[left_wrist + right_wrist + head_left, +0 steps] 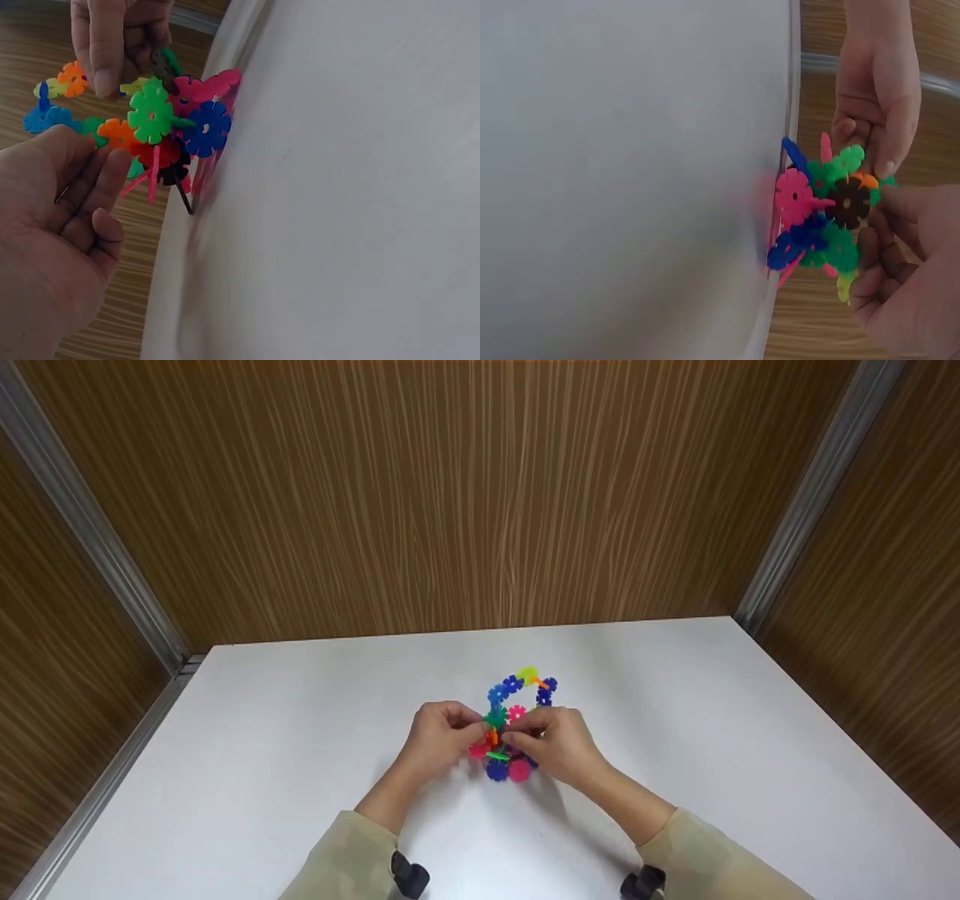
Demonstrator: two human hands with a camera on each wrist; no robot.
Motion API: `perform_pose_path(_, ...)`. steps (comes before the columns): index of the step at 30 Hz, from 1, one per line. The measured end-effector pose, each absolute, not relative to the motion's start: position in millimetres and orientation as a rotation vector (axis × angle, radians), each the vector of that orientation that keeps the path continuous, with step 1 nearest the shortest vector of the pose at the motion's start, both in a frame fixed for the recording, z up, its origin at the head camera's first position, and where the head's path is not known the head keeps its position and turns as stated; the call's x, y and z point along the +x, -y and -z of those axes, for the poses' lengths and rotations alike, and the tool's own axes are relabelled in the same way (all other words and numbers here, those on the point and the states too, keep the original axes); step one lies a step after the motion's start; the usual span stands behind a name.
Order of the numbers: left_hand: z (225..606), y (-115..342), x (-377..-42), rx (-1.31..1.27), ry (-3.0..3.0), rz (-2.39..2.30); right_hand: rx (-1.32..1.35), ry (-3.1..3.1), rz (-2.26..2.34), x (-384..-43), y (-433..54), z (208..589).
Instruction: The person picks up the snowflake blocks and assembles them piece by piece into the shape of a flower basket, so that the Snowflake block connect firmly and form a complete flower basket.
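A small structure of interlocking plastic snowflake discs (497, 769) stands on the white table between my hands. Pink, blue and green discs form its base, and a loop of blue discs with a yellow disc (528, 675) on top rises behind. From the left, my left hand (442, 737) pinches the structure near an orange disc (118, 133). Opposite it, my right hand (561, 744) holds the other side, thumb and fingertips beside a brown disc (847, 202). Low down, a bright green disc (151, 112) and a blue disc (206, 129) face the left wrist camera. The fingers partly hide the middle.
The white table (262, 765) extends around the structure on all sides. Wood-grain panels (450, 495) enclose it at the back and both sides, with metal posts (817, 487) at the corners. Dark straps (409, 876) sit at both sleeve cuffs.
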State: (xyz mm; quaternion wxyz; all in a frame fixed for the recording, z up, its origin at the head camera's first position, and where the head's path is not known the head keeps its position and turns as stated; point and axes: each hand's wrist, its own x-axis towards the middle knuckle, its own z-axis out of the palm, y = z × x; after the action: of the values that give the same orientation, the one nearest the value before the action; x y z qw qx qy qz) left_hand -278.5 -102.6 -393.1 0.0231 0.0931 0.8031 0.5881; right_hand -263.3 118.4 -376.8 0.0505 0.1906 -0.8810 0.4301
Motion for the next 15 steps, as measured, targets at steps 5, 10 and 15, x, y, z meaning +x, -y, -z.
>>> perform_pose_path(5,392,101,-277,0.289,-2.499,-1.821,0.566,2.74,-1.257,-265,-108,378)
perform_pose_path(10,390,100,-275,0.249,-2.498,-1.814,0.584,2.72,-1.217,-267,-106,380)
perform_pose_path(15,388,98,-273,0.255,-2.503,-1.8,0.596,2.677,-1.151,-268,-106,382)
